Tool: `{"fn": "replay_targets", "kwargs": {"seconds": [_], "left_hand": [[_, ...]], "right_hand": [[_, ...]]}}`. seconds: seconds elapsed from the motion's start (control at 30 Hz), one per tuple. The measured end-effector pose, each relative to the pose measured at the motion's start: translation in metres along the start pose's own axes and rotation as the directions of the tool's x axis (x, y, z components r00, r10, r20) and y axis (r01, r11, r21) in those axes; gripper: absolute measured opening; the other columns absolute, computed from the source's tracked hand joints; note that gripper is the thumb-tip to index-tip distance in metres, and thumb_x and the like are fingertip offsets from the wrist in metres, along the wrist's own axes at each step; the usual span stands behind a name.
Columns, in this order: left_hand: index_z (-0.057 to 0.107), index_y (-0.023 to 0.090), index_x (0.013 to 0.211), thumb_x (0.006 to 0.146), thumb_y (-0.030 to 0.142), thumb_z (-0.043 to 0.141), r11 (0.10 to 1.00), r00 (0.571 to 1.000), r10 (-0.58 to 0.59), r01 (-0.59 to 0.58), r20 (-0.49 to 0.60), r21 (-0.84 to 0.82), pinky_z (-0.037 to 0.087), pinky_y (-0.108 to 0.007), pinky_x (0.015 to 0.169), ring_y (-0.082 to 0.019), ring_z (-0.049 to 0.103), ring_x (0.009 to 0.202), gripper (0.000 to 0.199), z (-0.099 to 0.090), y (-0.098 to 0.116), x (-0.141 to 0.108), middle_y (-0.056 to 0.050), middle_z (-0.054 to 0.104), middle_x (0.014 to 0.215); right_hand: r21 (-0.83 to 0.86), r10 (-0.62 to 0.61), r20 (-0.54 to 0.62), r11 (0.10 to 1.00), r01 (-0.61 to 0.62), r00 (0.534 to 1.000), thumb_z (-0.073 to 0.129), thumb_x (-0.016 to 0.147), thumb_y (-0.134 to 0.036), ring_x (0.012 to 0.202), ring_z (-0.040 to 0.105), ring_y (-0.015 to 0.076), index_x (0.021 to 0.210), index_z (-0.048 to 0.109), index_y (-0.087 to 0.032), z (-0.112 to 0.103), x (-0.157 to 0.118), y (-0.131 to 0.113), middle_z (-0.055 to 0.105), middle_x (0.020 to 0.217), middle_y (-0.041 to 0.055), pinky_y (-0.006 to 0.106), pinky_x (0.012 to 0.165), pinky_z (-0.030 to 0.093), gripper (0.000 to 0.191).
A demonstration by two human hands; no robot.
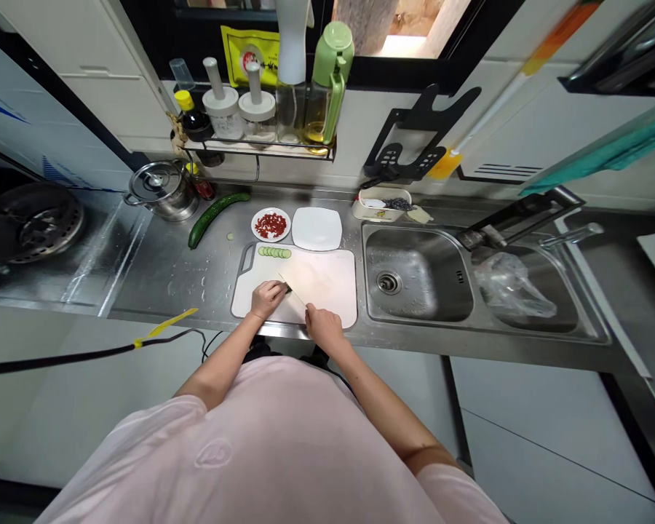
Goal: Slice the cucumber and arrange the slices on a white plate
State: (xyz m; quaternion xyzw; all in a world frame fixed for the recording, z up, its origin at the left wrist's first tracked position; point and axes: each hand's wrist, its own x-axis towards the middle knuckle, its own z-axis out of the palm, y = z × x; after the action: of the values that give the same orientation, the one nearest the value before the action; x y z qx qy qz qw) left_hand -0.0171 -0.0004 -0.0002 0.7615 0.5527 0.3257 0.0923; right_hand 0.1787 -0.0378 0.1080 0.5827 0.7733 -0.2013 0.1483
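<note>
On the white cutting board [332,273], my right hand [324,325] is wrapped round the handle of a knife [296,289], its blade angled up and left. My left hand [267,298] is beside the blade, fingers curled over a small dark green piece [288,289], mostly hidden. Pale green slices [274,252] overlap in a row at the board's top left. Behind the board are a plate of chopped red pieces [271,225] and a white square plate [316,228]. A whole cucumber [212,217] lies farther left.
A lidded pot [164,191] stands at the back left, near a wok [27,222]. To the right is a steel sink [420,273]; a plastic bag [513,284] lies in its second basin. Bottles and jars fill a wall rack [262,148].
</note>
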Motion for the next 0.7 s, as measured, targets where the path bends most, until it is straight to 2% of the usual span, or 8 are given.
{"fn": "replay_targets", "kwargs": {"seconds": [0.17,0.37,0.7], "left_hand": [[0.068,0.024,0.090,0.089,0.033,0.050,0.997,0.998,0.064,-0.063,-0.008,0.047,0.044,-0.029,0.074,-0.015,0.059,0.083,0.020,-0.001,-0.002,0.001,-0.004,0.067,0.094],[0.068,0.024,0.089,0.089,0.032,0.050,0.992,0.995,0.102,-0.103,0.023,0.075,0.043,-0.029,0.074,-0.015,0.058,0.083,0.020,-0.004,-0.002,0.002,-0.005,0.066,0.095],[0.068,0.024,0.088,0.089,0.031,0.049,0.987,0.991,0.127,-0.131,0.045,0.092,0.043,-0.030,0.073,-0.015,0.057,0.082,0.020,-0.004,-0.003,0.001,-0.005,0.066,0.096]], "right_hand": [[-0.025,0.005,0.013,1.000,-0.004,1.000,0.028,0.096,-0.023,0.085,0.064,0.0214,0.109,0.048,-0.019,0.008,0.000,-0.004,0.067,0.090,0.0108,0.029,0.072,0.040,0.025],[-0.028,-0.011,-0.006,1.000,0.011,1.000,0.029,0.095,-0.019,0.081,0.065,0.0218,0.105,0.047,-0.019,0.015,-0.001,-0.006,0.067,0.085,0.0090,0.028,0.068,0.042,0.021],[-0.012,-0.012,0.014,1.000,0.012,1.000,0.031,0.094,-0.017,0.083,0.065,0.0214,0.105,0.047,-0.018,0.016,0.003,-0.009,0.067,0.086,0.0110,0.028,0.070,0.042,0.019]]}}
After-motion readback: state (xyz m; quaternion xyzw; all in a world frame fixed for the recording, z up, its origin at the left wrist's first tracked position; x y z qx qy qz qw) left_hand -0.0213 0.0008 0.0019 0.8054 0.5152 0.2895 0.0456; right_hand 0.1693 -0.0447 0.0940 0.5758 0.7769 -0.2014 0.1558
